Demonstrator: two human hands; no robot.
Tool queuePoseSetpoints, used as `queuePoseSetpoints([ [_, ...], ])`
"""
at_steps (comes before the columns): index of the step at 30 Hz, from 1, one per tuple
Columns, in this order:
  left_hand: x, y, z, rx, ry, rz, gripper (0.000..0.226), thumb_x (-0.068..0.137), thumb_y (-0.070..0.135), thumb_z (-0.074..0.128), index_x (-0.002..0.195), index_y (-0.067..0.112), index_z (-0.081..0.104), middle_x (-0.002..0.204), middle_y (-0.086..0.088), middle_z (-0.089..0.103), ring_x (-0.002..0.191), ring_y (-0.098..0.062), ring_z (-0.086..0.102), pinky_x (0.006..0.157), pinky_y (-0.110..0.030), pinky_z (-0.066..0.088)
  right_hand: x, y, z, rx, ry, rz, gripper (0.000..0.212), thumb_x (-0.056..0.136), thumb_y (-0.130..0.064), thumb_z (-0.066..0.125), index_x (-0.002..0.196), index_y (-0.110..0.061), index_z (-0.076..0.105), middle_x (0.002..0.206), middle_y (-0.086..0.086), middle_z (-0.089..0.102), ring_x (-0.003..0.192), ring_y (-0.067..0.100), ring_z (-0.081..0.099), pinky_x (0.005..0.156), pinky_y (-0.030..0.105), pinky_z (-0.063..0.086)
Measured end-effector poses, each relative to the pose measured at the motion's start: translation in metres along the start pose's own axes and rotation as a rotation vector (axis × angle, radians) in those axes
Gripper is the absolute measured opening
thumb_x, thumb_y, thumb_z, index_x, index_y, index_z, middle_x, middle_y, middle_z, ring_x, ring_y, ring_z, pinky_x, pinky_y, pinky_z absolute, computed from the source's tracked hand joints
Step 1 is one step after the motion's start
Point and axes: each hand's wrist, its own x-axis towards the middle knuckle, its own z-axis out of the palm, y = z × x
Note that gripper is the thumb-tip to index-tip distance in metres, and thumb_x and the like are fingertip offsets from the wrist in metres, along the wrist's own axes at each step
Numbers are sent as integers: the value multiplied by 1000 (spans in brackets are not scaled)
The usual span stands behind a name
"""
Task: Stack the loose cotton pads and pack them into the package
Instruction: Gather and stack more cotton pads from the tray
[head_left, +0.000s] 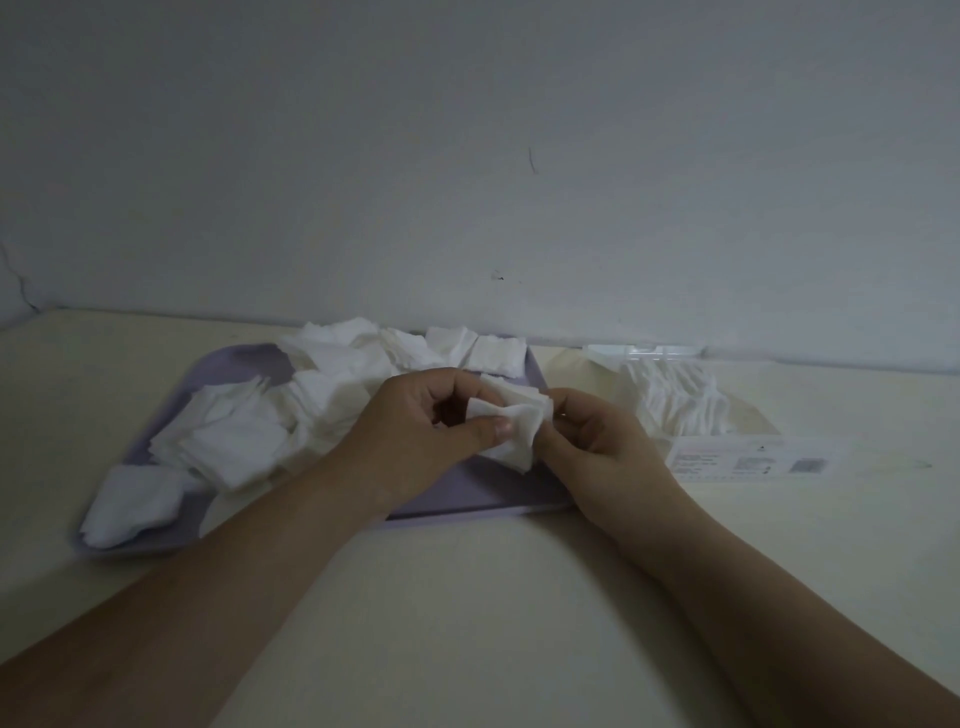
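Cotton pads (511, 422) pinched by left hand (423, 423) and right hand (597, 439) apparently overhang tray (467, 496).

Plain indoor rm, prob home, bare scuffed wall (467, 156), cream table (467, 597), dim light

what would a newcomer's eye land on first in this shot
At the centre, the left hand and right hand both pinch a small stack of cotton pads above the lavender tray. A heap of loose cotton pads covers the tray's left and far side, and a clear package, partly filled with pads, lies to its right.
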Motion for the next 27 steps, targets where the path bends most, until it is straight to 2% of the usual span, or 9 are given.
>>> queuePoseSetpoints([
  [3,0,-1,1,-9,13,-8,20,79,7,85,78,25,76,78,-2,74,70,-8,62,62,-18,49,1,-2,1,50,-34,-2,14,99,-14,67,110,-12,75,102,13,80,97,22,75,91,36,57],
  [5,-1,0,1,-26,30,-17,18,79,6,85,79,21,75,83,-13,75,75,-14,67,67,-24,57,0,-5,0,141,-54,37,22,89,-10,69,110,-6,75,105,22,77,96,22,72,90,35,53],
  [7,-1,-1,1,-43,36,-30,17,79,6,85,79,18,73,87,-18,76,80,-21,70,76,-34,60,-1,-7,-1,192,-113,56,29,85,-12,71,113,-4,74,110,22,77,104,26,73,94,36,53],
  [10,-1,0,1,-3,64,-46,24,74,4,89,82,14,68,78,-5,75,74,-12,68,67,-23,57,-2,-4,2,123,-94,27,25,88,-15,81,108,-5,72,106,16,79,108,36,74,98,44,55],
  [13,0,1,2,19,89,-61,28,77,5,87,95,11,66,84,-8,71,73,-14,63,62,-19,53,1,3,3,37,26,-12,11,92,-13,77,101,-8,74,95,10,81,91,24,76,87,41,58],
  [16,0,5,1,-26,61,-120,23,83,14,78,105,19,72,89,-3,72,73,-13,62,54,-22,45,4,6,0,88,75,-20,10,97,-9,70,105,-8,75,99,12,80,90,20,73,86,38,56],
  [19,0,6,0,-6,22,-143,16,93,9,67,96,21,77,73,-1,72,60,-4,59,56,-25,40,5,6,-2,165,62,6,17,99,-4,64,114,-2,72,108,18,78,98,23,73,92,40,55],
  [24,-3,9,4,-2,2,-86,15,98,3,62,88,4,73,64,3,66,52,4,55,55,-8,42,4,6,-3,117,74,0,20,100,-11,64,117,-7,74,111,15,78,112,34,72,103,49,52],
  [27,-2,7,3,9,10,-78,21,98,7,64,79,11,72,63,2,66,52,1,53,54,-13,42,4,5,-4,73,98,-19,20,102,-11,63,116,-12,77,110,9,80,113,33,72,104,51,53],
])
